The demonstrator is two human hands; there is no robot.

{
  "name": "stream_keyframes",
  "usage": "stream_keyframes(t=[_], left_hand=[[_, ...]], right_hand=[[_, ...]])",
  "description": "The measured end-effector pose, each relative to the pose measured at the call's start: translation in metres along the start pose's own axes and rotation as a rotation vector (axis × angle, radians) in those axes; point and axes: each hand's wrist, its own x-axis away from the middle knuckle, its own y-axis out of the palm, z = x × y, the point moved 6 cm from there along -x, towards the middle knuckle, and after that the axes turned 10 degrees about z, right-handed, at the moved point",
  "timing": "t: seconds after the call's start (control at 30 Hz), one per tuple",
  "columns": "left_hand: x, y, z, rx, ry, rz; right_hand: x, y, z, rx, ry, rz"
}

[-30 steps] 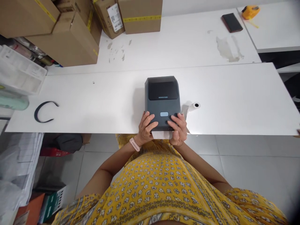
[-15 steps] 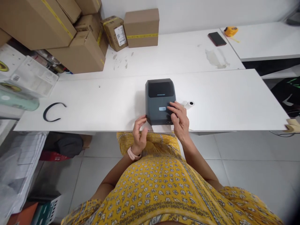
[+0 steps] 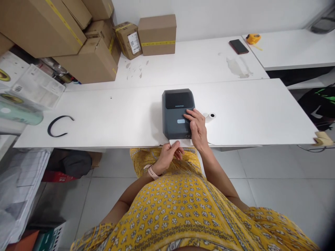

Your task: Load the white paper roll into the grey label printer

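Observation:
A dark grey label printer (image 3: pixel 172 122) sits near the front edge of the white table, with a light button on its top. White label paper (image 3: pixel 186 142) sticks out of its front, at the table edge. My left hand (image 3: pixel 169 155) pinches the left part of this paper between thumb and fingers. Spread over the printer's right side and top lies my right hand (image 3: pixel 198 128), fingers apart, resting on the casing. Just right of that hand is a small white paper roll (image 3: pixel 210 116), partly hidden by the fingers.
A black headband (image 3: pixel 52 125) lies at the table's left. Cardboard boxes (image 3: pixel 157 33) stand along the back and left. A phone (image 3: pixel 238 46) and a yellow tape measure (image 3: pixel 253 38) lie at the back right. The white table (image 3: pixel 248 115) ends just before my body.
My left hand has moved right and down from the printer's left corner to the paper at its front, and closed on it. My right hand has shifted slightly left on the printer.

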Motion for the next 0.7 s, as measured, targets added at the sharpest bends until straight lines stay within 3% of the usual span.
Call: stream_keyframes(t=[0.2,0.43,0.5,0.63,0.7], left_hand=[[0.002,0.002,0.0,0.028,0.023,-0.03],[0.006,-0.004,0.003,-0.047,0.083,-0.141],[0.007,-0.016,0.006,-0.091,0.198,-0.05],[0.009,-0.053,0.019,-0.099,0.519,0.364],[0.009,-0.062,0.028,-0.088,0.672,0.509]], right_hand=[[0.0,0.001,0.0,-0.009,-0.004,0.01],[0.002,-0.002,-0.002,0.006,-0.098,-0.115],[0.002,-0.002,-0.002,0.038,-0.113,-0.127],[0.002,-0.001,-0.002,0.13,-0.124,-0.105],[0.002,0.001,-0.003,0.16,-0.141,-0.1]])
